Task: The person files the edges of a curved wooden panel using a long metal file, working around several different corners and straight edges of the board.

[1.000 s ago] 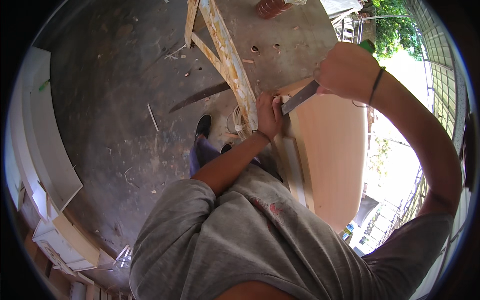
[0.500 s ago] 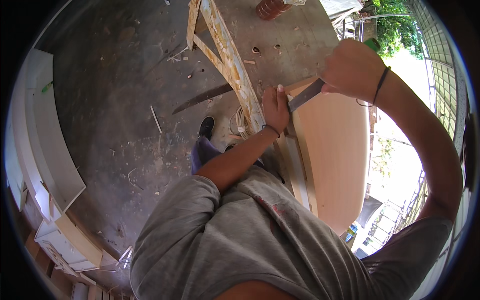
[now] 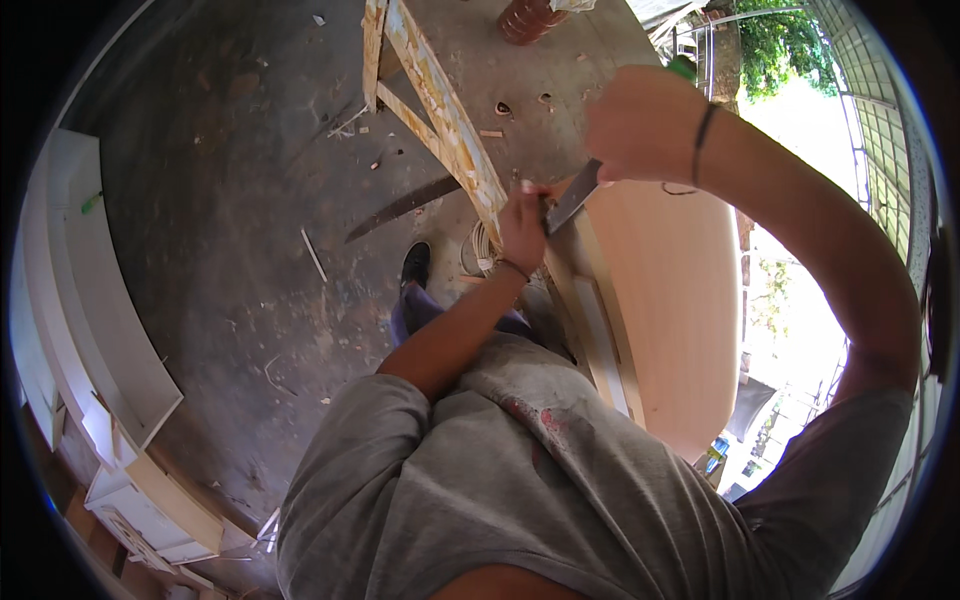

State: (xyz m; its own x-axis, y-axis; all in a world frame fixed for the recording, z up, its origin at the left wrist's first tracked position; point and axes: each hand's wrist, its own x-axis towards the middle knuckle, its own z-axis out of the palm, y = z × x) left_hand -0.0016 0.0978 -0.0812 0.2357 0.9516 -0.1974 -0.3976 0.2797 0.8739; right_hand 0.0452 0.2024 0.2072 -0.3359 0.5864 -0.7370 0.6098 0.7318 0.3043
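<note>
1. The left hand [image 3: 522, 225] rests with its fingers curled against the top edge of the wooden panel [image 3: 670, 300], pinching at something small there; what it pinches is too small to make out.
2. The right hand [image 3: 640, 125] is raised above the panel, fist wrapped tight round the handle of a flat metal blade [image 3: 572, 197], likely a chisel or scraper.
3. The two hands sit near each other, apart, with the blade bridging the gap: its tip comes down just beside the left fingers at the panel's edge.
4. The blade's long axis runs diagonally, handle up and to the right, working end pointing down and to the left toward the panel corner.
5. The panel stands on edge beside the person's legs, its pale face turned to the right, its long axis running away from the body toward a paint-stained wooden trestle [image 3: 440, 120].
6. As to progress, I judge the edge work to be mid-way: shavings and chips lie on the concrete floor [image 3: 230, 250], yet the blade is set at the near-top corner, so much of the edge seems left.
7. A dark saw-like strip [image 3: 400, 208] lies on the floor, well apart.
</note>
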